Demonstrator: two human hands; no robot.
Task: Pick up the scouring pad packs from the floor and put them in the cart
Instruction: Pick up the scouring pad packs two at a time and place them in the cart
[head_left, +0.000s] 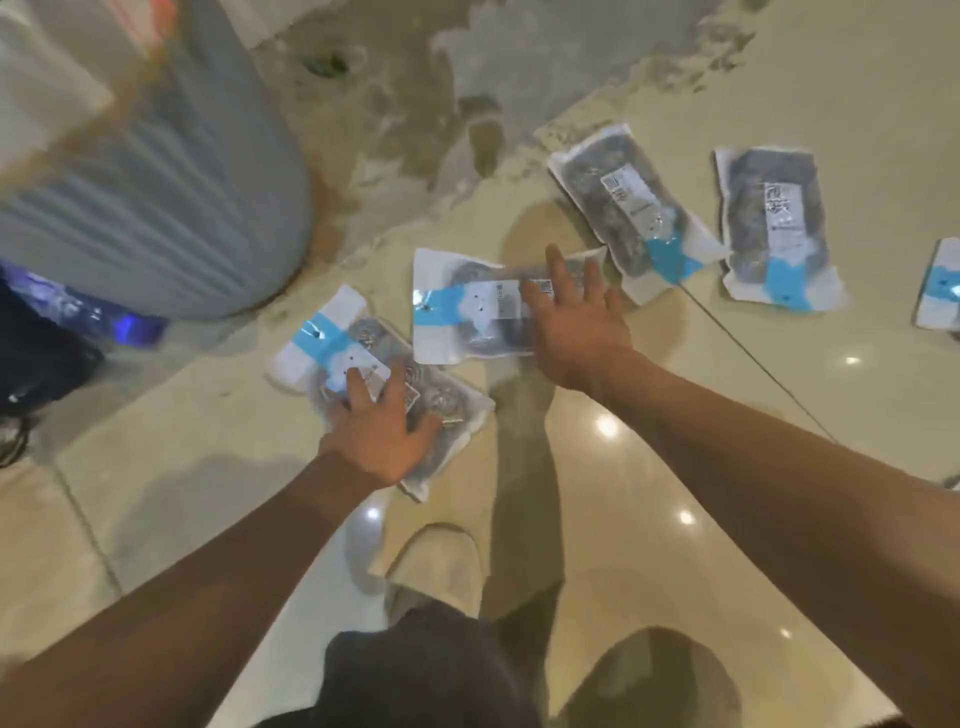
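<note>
Blue-banded packs lie on the tile floor (649, 545), none lifted. My left hand (382, 441) is spread flat on the nearest pack (441, 405); my right hand (576, 322) reaches with fingers spread over the end of the second pack (462, 317), and I cannot tell if it touches. Two more packs (631, 208) (776, 228) lie beyond, and a fifth (940, 291) shows at the right edge. I see no cart, so I judge the job barely begun: all five remain.

Soft, blurred wide-angle view; overhead lights glare on the glossy floor (675, 467), edges warped.
</note>
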